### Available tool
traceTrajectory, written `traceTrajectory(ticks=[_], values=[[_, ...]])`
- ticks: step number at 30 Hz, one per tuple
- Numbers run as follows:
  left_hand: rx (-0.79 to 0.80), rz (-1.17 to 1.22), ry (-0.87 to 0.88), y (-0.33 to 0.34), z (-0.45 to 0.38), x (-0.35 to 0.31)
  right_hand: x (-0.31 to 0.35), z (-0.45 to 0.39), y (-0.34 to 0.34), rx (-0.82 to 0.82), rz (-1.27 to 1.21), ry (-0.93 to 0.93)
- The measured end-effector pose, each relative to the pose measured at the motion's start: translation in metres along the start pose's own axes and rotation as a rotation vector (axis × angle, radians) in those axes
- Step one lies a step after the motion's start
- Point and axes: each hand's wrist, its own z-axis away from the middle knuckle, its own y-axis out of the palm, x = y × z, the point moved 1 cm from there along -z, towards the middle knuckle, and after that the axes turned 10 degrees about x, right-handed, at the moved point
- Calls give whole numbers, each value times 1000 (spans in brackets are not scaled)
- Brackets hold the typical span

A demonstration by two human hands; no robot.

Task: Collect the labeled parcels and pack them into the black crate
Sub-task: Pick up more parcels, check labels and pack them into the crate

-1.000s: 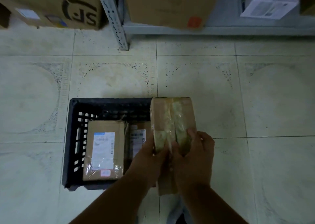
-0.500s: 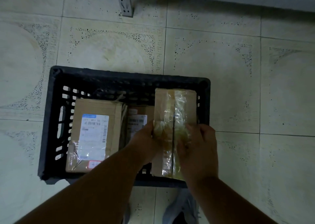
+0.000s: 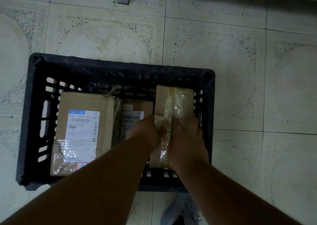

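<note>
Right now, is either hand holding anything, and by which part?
Both hands grip the taped parcel at its near half: left hand on its left side, right hand on its right, over the black crate.

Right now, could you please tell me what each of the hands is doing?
Left hand: grips the left side of the taped parcel, over the black crate.
Right hand: grips the same parcel's right side.
</note>
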Motion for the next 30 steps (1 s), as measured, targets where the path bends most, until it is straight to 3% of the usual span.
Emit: traceTrajectory(ticks=[6,15,24,30], values=[[-104,-30,4,14,-12,9,-2,-9,2,150,151,-13],[-95,-35,65,11,-13,9,2,-15,0,134,346,-43],[-22,-231,-51,18,-10,-13,0,-38,-34,465,184,-89],[80,-159,-50,16,9,-9,6,-22,-44,336,203,-199]])
